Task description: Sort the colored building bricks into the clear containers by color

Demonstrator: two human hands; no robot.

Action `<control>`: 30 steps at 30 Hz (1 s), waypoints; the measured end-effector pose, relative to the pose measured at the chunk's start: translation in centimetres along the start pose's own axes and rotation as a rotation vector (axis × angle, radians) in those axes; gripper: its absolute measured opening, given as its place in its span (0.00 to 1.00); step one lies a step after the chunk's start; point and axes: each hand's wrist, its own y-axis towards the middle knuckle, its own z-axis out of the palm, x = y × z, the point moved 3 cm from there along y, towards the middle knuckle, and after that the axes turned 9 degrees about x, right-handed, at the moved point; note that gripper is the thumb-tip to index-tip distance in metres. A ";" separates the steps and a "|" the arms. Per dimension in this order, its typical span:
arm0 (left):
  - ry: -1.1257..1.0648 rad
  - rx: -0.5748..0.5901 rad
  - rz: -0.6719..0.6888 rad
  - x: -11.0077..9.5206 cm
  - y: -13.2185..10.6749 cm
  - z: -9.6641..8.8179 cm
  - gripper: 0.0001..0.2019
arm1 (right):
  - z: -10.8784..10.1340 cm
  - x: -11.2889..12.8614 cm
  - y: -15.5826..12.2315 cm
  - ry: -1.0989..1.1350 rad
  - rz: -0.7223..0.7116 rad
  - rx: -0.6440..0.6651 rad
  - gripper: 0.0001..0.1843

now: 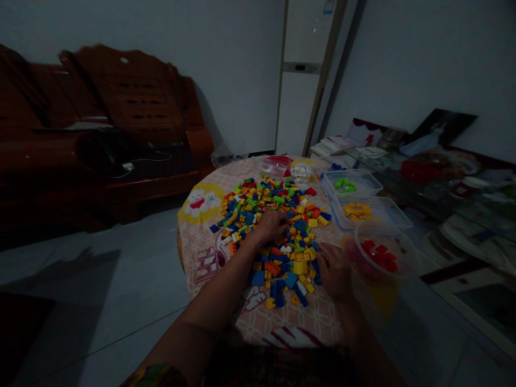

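Note:
A heap of mixed toy building bricks [300, 267] in yellow, blue, green, orange, red and white covers the middle of the round table. My left hand [273, 227] reaches into the heap with its fingers curled down among the bricks. Whatever is between those fingertips is hidden. At the heap's right edge rests my right hand [335, 270], its fingers loosely extended beside some blue bricks, and I see nothing held in it. Several clear containers stand to the right: one has green bricks [345, 185], one yellow bricks [358, 211], and a round one red bricks [379, 256].
A patterned cloth [258, 329] covers the table. Blue pieces [336, 167] and a container of white bricks [302, 171] sit towards the far side. A cluttered glass-topped table [387, 164] stands at the right, a wooden bench [133, 102] at the left.

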 end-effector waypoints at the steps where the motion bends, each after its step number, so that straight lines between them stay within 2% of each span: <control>1: -0.002 0.012 -0.016 0.1 -0.2 -0.4 0.07 | 0.0 0.0 0.0 0.000 0.001 -0.001 0.16; 4: -0.007 0.030 -0.065 0.5 -0.6 -1.6 0.08 | 0.0 0.0 -0.1 0.001 0.005 -0.009 0.16; 7: 0.011 -0.031 -0.103 0.8 -0.3 -2.0 0.08 | 0.0 0.1 -0.1 0.005 0.003 -0.016 0.16; 10: 0.044 -0.044 -0.055 0.9 0.3 -1.3 0.12 | 0.0 0.3 0.0 0.007 0.000 -0.013 0.15; 15: 0.068 0.080 -0.002 1.4 1.0 0.3 0.16 | -0.2 0.5 0.0 0.025 0.009 -0.014 0.16; 20: 0.067 0.062 -0.017 2.0 0.7 0.3 0.20 | -0.2 0.6 0.1 0.021 0.001 -0.022 0.16; 23: 0.047 0.038 -0.090 2.3 0.5 -0.1 0.18 | -0.1 0.6 0.0 0.009 -0.008 -0.016 0.15; 27: -0.099 -0.013 -0.136 2.7 0.1 -0.8 0.15 | -0.1 0.4 -0.1 0.003 -0.012 -0.015 0.15; 30: -0.398 -0.006 -0.083 3.0 -0.3 -0.8 0.14 | -0.1 0.5 -0.1 0.000 -0.012 -0.007 0.15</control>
